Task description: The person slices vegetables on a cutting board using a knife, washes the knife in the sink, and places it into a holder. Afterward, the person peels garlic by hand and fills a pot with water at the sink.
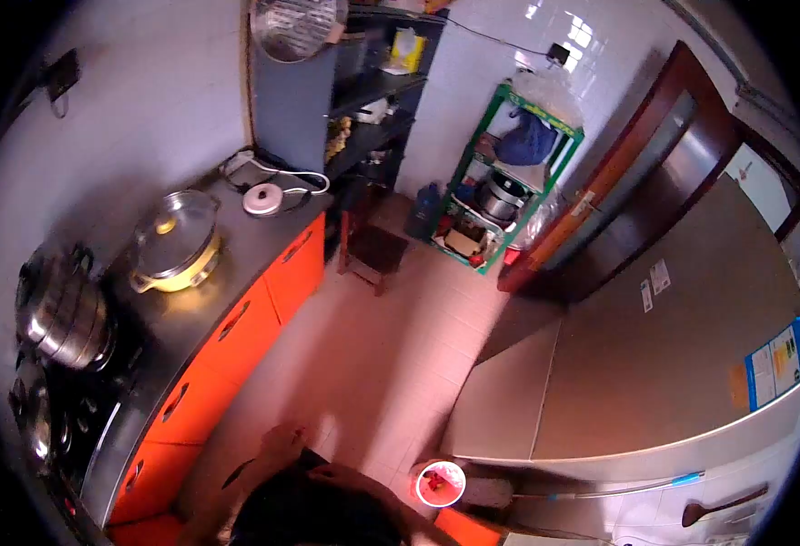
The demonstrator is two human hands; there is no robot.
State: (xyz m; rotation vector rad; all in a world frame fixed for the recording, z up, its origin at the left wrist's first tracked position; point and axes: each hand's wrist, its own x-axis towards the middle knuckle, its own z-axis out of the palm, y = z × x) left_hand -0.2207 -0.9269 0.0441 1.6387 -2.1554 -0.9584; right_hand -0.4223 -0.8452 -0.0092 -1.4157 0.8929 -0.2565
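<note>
My left hand (283, 444) is low in the head view, in front of my body and above the tiled floor. Its fingers look loosely apart, and I see nothing in them. My right hand (329, 474) lies close against my dark clothing (313, 510), with its fingers mostly lost in shadow. Nearest to the left hand are the orange cabinet drawers (181, 405). A small bucket (440, 483) with a white rim and reddish and yellow contents stands to the right of my right arm.
On the left counter (236, 241) are a yellow pot (178, 264) with a glass lid, a pink lid (262, 199) and a steel steamer (68, 314). A small stool (374, 255), a green rack (509, 173), a brown door (632, 173) and a large fridge (654, 337) surround the floor.
</note>
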